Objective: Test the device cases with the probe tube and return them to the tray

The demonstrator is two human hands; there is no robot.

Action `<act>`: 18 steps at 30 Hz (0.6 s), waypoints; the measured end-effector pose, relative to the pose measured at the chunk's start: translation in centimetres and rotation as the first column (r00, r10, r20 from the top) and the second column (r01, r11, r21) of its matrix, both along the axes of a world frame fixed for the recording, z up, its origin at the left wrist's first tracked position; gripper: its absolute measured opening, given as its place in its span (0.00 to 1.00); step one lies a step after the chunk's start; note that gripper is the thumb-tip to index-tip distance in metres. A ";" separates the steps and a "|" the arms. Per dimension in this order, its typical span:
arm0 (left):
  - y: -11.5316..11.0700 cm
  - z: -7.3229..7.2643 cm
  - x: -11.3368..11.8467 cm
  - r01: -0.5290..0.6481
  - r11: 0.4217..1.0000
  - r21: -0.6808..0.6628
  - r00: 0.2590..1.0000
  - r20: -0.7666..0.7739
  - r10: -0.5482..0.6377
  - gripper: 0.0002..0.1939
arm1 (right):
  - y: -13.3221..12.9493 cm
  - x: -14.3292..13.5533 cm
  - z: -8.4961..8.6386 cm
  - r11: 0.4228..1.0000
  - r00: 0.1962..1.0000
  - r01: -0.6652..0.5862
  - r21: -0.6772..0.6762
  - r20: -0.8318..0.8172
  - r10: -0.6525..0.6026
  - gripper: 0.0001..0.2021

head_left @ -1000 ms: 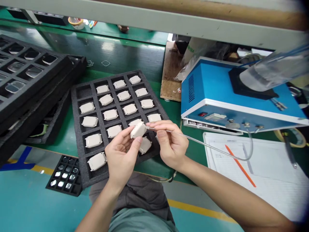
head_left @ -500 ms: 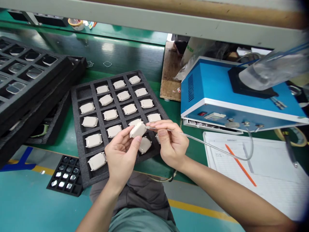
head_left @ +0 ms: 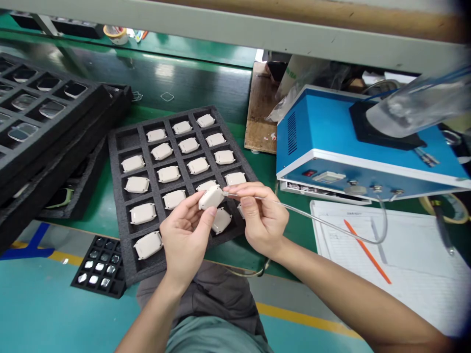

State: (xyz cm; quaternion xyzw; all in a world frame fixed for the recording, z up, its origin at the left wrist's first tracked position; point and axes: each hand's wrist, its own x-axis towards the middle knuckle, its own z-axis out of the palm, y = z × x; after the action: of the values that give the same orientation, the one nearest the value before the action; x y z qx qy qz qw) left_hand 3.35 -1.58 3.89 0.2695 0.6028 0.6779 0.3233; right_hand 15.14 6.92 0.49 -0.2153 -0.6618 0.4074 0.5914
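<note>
In my left hand (head_left: 189, 228) a cream watch case (head_left: 211, 197) is pinched between thumb and fingers, tilted above the foam tray. My right hand (head_left: 263, 215) is closed on a thin clear tube (head_left: 300, 212), its narrow tip against or very near the right edge of that case; actual contact cannot be made out. The tube curves back to the front of a blue machine (head_left: 331, 117). Beneath both hands lies a dark grey foam tray (head_left: 119, 220) with compartments holding several more cream watch cases (head_left: 143, 214); its far left compartment is vacant.
Stacked foam trays (head_left: 88, 115) with dark-glass parts stand at left. Below the bench edge sits a small black tray (head_left: 97, 267) of shiny pieces. Papers (head_left: 412, 250) with an orange pen (head_left: 368, 251) lie at right. A shelf beam (head_left: 235, 29) crosses above the bench.
Both hands keep the same grip and nearly the same position. Only a very slight shift of the whole view shows.
</note>
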 end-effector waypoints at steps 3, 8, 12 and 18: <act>0.0 -0.1 0.0 0.003 1.000 0.002 1.000 -0.009 -0.003 0.20 | 0.0 0.0 0.1 1.000 1.000 0.009 0.020 0.012 -0.010 0.08; 0.0 -0.1 -0.1 0.006 1.000 0.003 1.000 -0.030 -0.006 0.20 | 0.1 0.0 0.1 1.000 1.000 0.004 0.016 0.030 -0.004 0.08; 0.0 0.0 -0.1 0.006 1.000 -0.008 0.999 -0.045 -0.006 0.20 | 0.0 0.0 0.1 1.000 1.000 -0.005 -0.008 0.023 0.006 0.08; 0.1 0.0 -0.3 -0.009 0.999 -0.051 0.999 -0.044 0.007 0.22 | 0.2 -0.4 0.6 1.000 1.000 -0.002 0.005 0.021 0.002 0.08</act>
State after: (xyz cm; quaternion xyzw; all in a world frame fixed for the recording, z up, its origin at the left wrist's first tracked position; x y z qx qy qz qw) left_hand 3.01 -1.51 3.85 0.2735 0.6279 0.6574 0.3143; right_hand 14.78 7.09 1.09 -0.2175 -0.6691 0.4039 0.5847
